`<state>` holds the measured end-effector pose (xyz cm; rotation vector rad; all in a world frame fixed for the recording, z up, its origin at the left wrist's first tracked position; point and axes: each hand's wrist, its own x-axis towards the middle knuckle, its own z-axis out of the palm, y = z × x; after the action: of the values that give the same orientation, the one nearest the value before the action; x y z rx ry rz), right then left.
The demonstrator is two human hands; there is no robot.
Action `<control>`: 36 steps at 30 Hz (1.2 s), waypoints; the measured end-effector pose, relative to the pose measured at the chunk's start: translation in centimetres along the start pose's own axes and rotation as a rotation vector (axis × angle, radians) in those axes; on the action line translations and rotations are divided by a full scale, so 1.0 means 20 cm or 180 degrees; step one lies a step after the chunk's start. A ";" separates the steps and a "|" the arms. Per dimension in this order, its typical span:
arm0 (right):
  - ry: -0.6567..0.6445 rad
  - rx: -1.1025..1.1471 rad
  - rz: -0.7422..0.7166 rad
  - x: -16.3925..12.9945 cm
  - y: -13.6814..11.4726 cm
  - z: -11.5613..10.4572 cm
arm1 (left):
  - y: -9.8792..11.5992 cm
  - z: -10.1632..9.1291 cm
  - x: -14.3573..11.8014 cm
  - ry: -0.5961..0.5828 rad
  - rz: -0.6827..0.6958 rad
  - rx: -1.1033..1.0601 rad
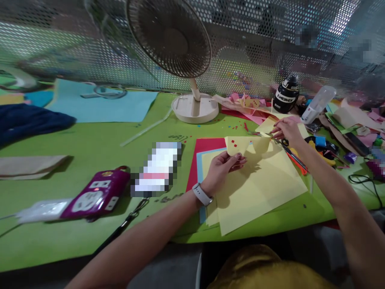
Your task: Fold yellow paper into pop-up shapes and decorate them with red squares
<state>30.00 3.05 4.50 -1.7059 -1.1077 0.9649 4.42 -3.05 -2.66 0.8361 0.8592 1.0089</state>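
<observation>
My left hand [221, 170], with a pale watch on its wrist, is closed on the lower left edge of a cut yellow paper piece [247, 145]. Small red squares mark that piece, and its lower edge looks notched. It is held above a stack of coloured sheets, a yellow sheet [261, 188] on top with blue and red ones showing at the left. Off the paper's right end, my right hand [289, 130] has its fingers pinched together; what is between them is too small to make out. Under the right wrist lies a slim dark tool [296, 157].
A white fan [195, 110] stands at the back before a perforated metal screen. Left are a phone [158, 168] and a purple case [99, 192]. A black bottle [285, 94], a clear bottle [319, 104] and many paper scraps [357, 120] crowd the right side.
</observation>
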 end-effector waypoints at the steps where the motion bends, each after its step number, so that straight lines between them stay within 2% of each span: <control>1: -0.0035 0.0032 0.0074 0.01 0.00 0.00 | 0.00 0.00 0.00 0.0006 -0.0017 -0.0020; 7: -0.0041 -0.0482 0.0116 0.08 0.09 0.02 | 0.00 0.00 -0.01 -0.0002 -0.0101 -0.0059; 9: -0.0163 -0.1080 -0.0164 0.11 0.12 0.06 | -0.01 0.00 -0.01 -0.0041 -0.0112 -0.0007; 13: -0.0164 -0.2788 -0.1038 0.16 0.15 0.16 | -0.01 0.00 -0.02 -0.0085 -0.0114 0.0034; 16: -0.0301 -0.3409 -0.1178 0.20 0.16 0.21 | 0.00 0.00 -0.02 -0.0047 -0.0090 0.0001; 27: -0.0408 -0.3424 -0.1170 0.24 0.20 0.18 | 0.00 -0.01 -0.01 -0.0076 -0.0126 -0.0040; 33: -0.0291 -0.3331 -0.1123 0.25 0.18 0.14 | 0.01 0.00 -0.01 -0.0056 -0.0147 -0.0058; 36: -0.0224 -0.2947 -0.1028 0.26 0.16 0.11 | 0.01 0.00 -0.01 -0.0071 -0.0153 -0.0045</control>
<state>30.52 7.67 0.11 -2.0810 -1.9982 0.2919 4.29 -3.15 -2.42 0.8097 0.8484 0.9609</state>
